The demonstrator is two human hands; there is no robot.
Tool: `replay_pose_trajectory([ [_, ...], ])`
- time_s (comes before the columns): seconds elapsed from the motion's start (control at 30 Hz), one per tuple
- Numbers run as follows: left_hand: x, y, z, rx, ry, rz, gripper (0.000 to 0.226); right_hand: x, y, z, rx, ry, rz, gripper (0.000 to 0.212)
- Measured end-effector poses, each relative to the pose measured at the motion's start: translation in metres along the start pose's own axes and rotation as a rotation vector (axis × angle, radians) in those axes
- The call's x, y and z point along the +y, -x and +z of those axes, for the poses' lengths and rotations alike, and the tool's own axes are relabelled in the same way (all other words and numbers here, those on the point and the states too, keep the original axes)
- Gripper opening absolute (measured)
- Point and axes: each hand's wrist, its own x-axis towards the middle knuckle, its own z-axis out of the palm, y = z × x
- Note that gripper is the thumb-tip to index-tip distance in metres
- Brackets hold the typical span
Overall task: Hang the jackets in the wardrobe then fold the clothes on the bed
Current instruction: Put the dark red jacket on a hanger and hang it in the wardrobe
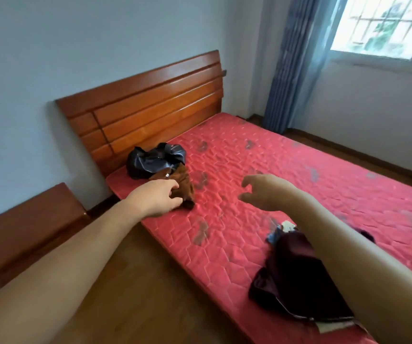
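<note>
A crumpled brown garment (183, 181) lies near the head end of the red quilted mattress (299, 175). My left hand (156, 197) grips its near edge, fingers curled into the cloth. Just behind it sits a shiny black jacket (154, 158), bunched up against the headboard. My right hand (262, 192) hovers over the bare mattress to the right of the brown garment, fingers loosely curved and holding nothing. A dark maroon garment (296, 274) lies in a heap at the near edge of the bed, partly under my right forearm, with a bit of blue and white cloth (278, 232) at its top.
A wooden headboard (150, 108) stands against the white wall. A low wooden bedside cabinet (26, 232) sits left of the bed on the wooden floor (138, 294). A blue curtain (296, 63) hangs beside the barred window (386, 28) at the far right.
</note>
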Motion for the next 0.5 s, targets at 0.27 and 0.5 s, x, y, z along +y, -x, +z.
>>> replay_pose_trajectory([
  [0.27, 0.129, -0.079, 0.052, -0.113, -0.074, 0.273, 0.056, 0.139, 0.039, 0.019, 0.006, -0.092, 0.278, 0.046],
  [0.5, 0.223, -0.131, 0.114, -0.258, -0.111, 0.512, 0.055, 0.23, 0.094, 0.062, -0.008, -0.168, 0.578, 0.033],
])
